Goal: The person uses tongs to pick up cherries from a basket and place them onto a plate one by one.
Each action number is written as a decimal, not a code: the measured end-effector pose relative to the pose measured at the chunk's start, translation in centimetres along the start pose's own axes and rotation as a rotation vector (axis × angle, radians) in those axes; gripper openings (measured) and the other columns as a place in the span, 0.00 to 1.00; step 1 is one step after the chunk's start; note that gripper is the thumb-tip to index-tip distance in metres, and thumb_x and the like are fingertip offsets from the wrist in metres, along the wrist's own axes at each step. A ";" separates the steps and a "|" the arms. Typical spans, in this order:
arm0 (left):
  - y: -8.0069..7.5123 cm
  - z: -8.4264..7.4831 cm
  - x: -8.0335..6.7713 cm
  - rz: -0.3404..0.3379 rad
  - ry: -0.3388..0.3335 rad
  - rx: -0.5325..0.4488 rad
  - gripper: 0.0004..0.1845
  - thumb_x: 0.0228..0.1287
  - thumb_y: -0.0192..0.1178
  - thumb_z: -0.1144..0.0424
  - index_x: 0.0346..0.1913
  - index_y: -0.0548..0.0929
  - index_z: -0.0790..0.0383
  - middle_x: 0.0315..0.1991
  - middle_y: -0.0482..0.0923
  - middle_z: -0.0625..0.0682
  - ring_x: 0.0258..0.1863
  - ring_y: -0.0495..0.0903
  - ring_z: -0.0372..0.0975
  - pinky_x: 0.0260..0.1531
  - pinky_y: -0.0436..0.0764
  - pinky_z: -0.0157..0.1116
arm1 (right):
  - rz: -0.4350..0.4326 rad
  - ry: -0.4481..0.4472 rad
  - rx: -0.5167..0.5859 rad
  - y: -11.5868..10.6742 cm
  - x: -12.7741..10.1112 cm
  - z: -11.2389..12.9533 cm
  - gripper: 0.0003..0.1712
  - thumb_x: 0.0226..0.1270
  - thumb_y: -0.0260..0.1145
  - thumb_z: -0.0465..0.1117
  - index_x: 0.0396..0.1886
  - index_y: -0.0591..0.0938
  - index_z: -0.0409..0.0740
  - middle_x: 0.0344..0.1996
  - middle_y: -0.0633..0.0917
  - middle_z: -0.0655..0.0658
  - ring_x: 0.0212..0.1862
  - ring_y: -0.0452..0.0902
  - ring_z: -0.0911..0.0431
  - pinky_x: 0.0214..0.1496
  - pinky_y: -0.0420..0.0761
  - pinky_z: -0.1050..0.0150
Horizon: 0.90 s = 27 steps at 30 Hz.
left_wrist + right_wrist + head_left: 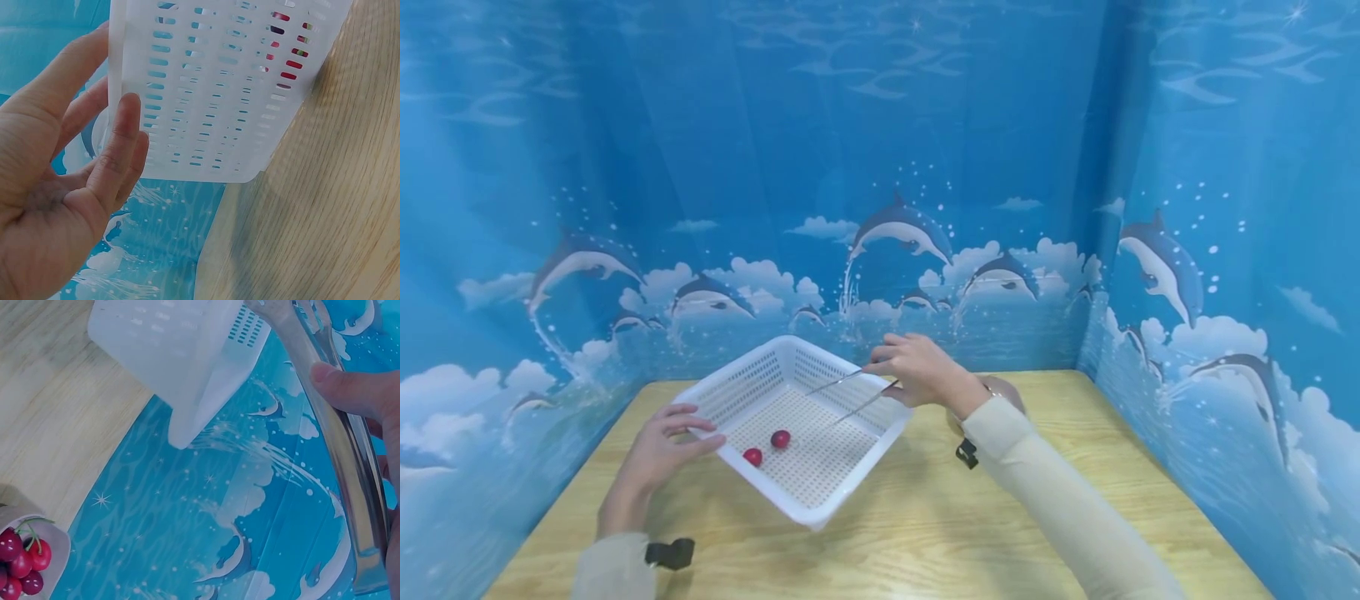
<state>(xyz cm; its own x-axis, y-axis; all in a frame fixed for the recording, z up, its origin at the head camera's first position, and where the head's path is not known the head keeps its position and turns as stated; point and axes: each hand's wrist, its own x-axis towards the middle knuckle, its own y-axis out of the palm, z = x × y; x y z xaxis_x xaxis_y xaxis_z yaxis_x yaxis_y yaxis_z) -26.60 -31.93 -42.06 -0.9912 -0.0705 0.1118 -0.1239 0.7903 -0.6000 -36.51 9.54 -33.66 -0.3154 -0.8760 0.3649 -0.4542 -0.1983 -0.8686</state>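
Note:
A white perforated basket lies in front of me, with two red cherries near its left side. My left hand holds the basket's left rim, with fingers on both sides of it in the left wrist view. My right hand grips metal tongs over the basket's right rim. The tong arms stand apart, their tips above the basket floor with nothing seen between them. In the right wrist view, a bowl holds several dark red cherries, some with green stems.
Basket and bowl are on a wood-grain table. The bowl is partly hidden behind my right wrist in the head view. A blue curtain printed with dolphins surrounds the table's back and sides. Black straps are at both wrists.

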 end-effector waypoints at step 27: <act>0.1 0.0 -0.1 -0.016 -0.001 0.009 0.29 0.57 0.77 0.50 0.50 0.87 0.72 0.75 0.60 0.71 0.71 0.62 0.67 0.65 0.71 0.67 | 0.267 -0.019 -0.084 1.3 6.7 3.3 0.26 0.61 0.78 0.53 0.60 0.86 0.64 0.51 0.88 0.59 0.49 0.77 0.59 0.47 0.82 0.65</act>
<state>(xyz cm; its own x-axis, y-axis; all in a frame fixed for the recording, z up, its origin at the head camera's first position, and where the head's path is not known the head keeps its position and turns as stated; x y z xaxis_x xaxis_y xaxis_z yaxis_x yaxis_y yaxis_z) -26.55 -31.87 -42.14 -0.9892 -0.0834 0.1209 -0.1401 0.7834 -0.6055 -36.45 1.97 -33.51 -0.4182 -0.9004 0.1197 -0.4244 0.0772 -0.9022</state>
